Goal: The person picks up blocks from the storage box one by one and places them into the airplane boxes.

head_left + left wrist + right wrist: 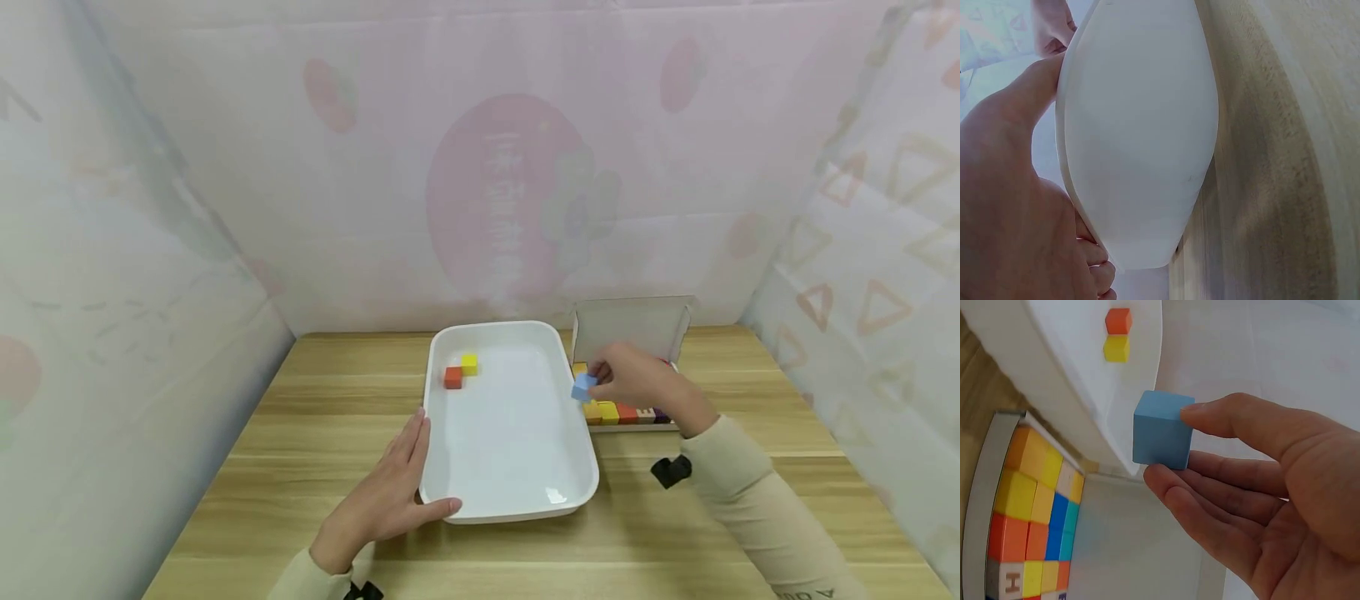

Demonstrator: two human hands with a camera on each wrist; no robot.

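Right hand point(637, 383) pinches blue cube point(583, 387) beside white tray point(577, 442).

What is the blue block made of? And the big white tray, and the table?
The blue block looks like painted wood: flat matte colour and sharp square edges, though it could be foam. The white tray seems to be glossy plastic, or maybe enamel: smooth, with rounded corners and a small shine. The table shows pale wood grain, possibly a printed laminate.

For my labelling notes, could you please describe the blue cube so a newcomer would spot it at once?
Find the white tray mid-table. At its right rim the right hand pinches the blue cube over the edge. It is the only cube held aloft.
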